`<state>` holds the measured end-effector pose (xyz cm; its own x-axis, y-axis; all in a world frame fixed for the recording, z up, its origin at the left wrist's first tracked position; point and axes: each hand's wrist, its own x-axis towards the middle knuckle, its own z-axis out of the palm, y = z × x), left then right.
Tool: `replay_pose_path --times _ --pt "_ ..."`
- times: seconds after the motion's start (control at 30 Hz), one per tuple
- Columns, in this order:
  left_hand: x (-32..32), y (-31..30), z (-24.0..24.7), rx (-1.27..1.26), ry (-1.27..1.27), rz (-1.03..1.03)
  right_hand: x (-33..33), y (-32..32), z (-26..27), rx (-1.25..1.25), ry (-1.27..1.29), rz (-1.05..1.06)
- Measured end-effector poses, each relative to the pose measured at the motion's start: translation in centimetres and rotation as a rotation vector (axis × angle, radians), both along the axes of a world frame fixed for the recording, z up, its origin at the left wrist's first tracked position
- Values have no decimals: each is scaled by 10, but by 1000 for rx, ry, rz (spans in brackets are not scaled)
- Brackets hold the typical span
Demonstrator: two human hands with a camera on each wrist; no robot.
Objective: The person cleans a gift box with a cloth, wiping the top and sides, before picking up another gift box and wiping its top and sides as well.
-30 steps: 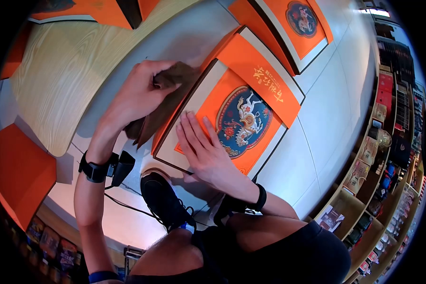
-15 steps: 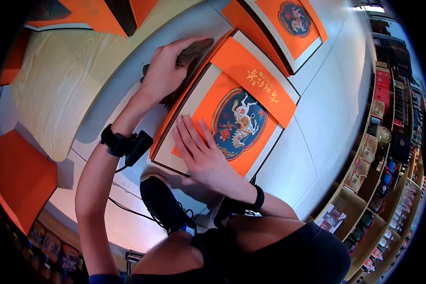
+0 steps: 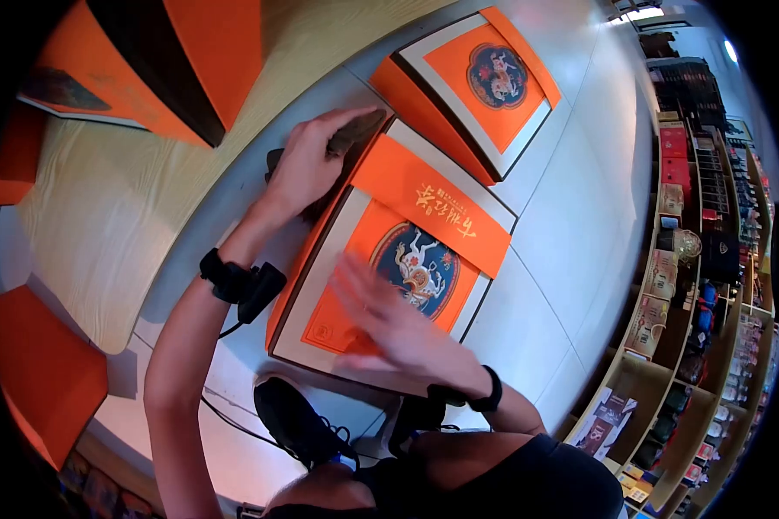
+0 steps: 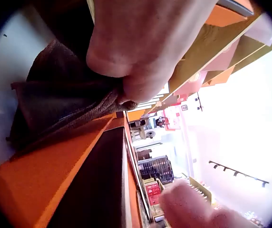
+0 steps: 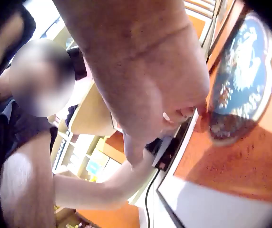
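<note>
A dark brown cloth (image 4: 64,99) is gripped by the left hand (image 3: 307,164), whose fingers curl round it along the left side of the orange box (image 3: 337,298). In the left wrist view the cloth hangs in folds against the box's orange side. The right hand (image 3: 398,324), blurred, is over the lid's lower part with fingers extended; whether it touches the lid cannot be told. The lid carries an orange band (image 3: 441,203) with gold characters and a blue oval picture (image 5: 243,76) of a white horse.
A second orange box (image 3: 472,95) stands on the tiled floor beyond the first. To the left is a wooden surface (image 3: 104,233) with orange boxes on and around it. Shelves of goods (image 3: 666,303) line the right. The person's shoes (image 3: 299,424) are near the box's close edge.
The left hand with the cloth has moved up along the box's side. The right hand, earlier flat on the lid, is now blurred and shifted. The head view has shifted too.
</note>
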<state>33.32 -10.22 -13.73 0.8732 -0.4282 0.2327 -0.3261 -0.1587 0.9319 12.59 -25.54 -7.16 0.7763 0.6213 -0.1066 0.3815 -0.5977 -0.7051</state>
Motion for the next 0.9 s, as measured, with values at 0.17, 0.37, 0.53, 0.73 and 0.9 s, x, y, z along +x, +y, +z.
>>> replay_pose_path --times 0.17,0.37,0.53,0.73,0.9 --pt "13 -14 -10 42 -32 -13 60 -44 14 -314 -218 -282" --pt "27 -21 -13 80 45 -79 103 -66 -8 -383 -359 -389" --pt "26 -19 -16 51 113 -132 107 -66 -28 -412 -408 -358" --pt "25 -17 -17 101 126 -129 111 -63 -25 -465 -420 -345" --pt "18 -7 -15 100 151 -153 111 -60 -26 -480 -434 -355"
